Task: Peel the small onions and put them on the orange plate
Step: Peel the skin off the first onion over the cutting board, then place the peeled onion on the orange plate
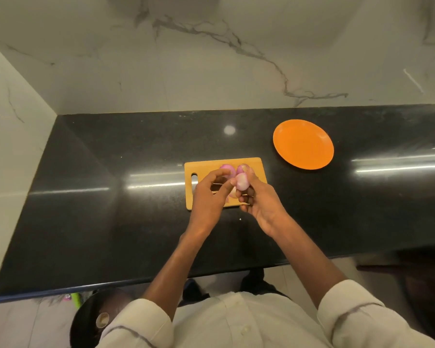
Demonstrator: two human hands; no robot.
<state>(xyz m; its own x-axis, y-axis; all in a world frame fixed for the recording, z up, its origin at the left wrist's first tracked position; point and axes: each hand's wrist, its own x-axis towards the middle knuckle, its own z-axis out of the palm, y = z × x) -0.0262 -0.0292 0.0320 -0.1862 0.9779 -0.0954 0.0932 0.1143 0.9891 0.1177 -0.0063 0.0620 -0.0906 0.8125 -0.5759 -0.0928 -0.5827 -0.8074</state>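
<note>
Both hands' grip pinches one onion (242, 181), hiding much of the cutting board (258, 163).

Hands (232, 194) — onion (242, 181), perhaps half-peeled

You are standing in a kitchen. A polished black stone surface (111, 197) runs across the middle of the frame, backed by white marble-veined wall panels (186, 59) that meet in a corner at the upper left. At the centre lies a wooden cutting board (204, 167), with an orange plate (303, 144) to its upper right.
</note>
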